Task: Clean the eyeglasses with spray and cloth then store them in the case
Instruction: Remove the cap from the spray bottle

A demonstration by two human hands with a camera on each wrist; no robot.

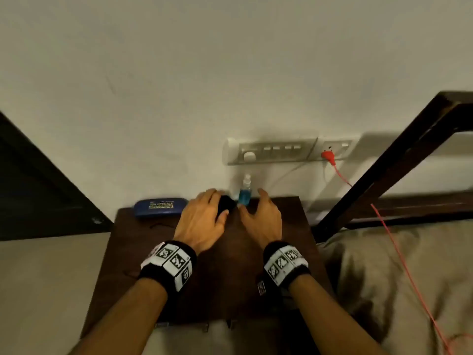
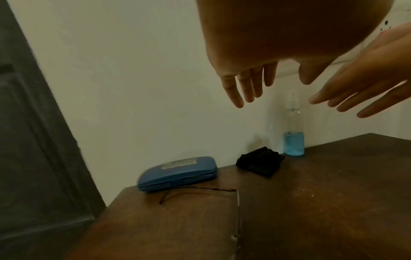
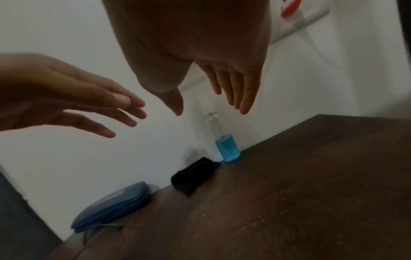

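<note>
A shut blue eyeglass case (image 1: 160,207) (image 2: 177,173) (image 3: 113,205) lies at the table's back left, against the wall. Thin-framed eyeglasses (image 2: 195,190) (image 1: 160,224) lie just in front of it. A folded black cloth (image 2: 260,161) (image 3: 194,177) (image 1: 226,204) sits further right, beside a clear spray bottle (image 1: 245,192) (image 2: 294,139) (image 3: 225,142) holding blue liquid. My left hand (image 1: 204,219) (image 2: 251,88) hovers above the cloth with straight fingers, holding nothing. My right hand (image 1: 261,216) (image 3: 211,98) hovers open just in front of the bottle, not touching it.
The dark wooden table (image 1: 230,278) stands against a white wall carrying a switch panel (image 1: 271,151) and a red plug with cord (image 1: 330,157). A dark bed frame (image 1: 384,167) and bedding (image 1: 396,278) lie to the right. A dark door panel (image 1: 38,180) is at the left.
</note>
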